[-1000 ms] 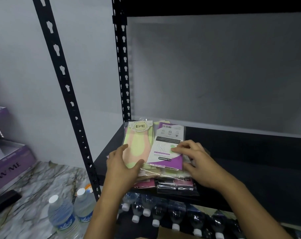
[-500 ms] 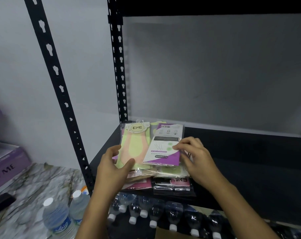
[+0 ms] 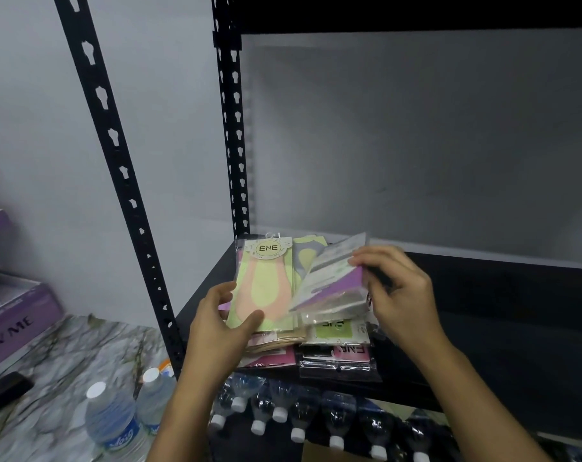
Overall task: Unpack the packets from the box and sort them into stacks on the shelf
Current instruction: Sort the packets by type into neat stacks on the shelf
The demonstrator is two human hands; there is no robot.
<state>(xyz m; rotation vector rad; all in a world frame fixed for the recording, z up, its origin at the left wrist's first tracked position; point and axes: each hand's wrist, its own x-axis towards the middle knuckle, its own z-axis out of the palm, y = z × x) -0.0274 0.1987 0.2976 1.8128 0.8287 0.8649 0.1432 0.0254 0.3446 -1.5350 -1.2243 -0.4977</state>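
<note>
From the head camera, the left hand (image 3: pixel 216 325) grips the lower edge of a green and peach packet (image 3: pixel 266 288), thumb on top. The right hand (image 3: pixel 399 295) pinches a purple and white packet (image 3: pixel 332 281) with curled fingers and holds it tilted. Both packets are just above the stacks (image 3: pixel 336 358) near the front left corner of the black shelf (image 3: pixel 482 328). Two water bottles (image 3: pixel 113 425) stand on the marble counter (image 3: pixel 49 355) at the left.

Dim, perhaps overhead light; blurred, warped edges
</note>
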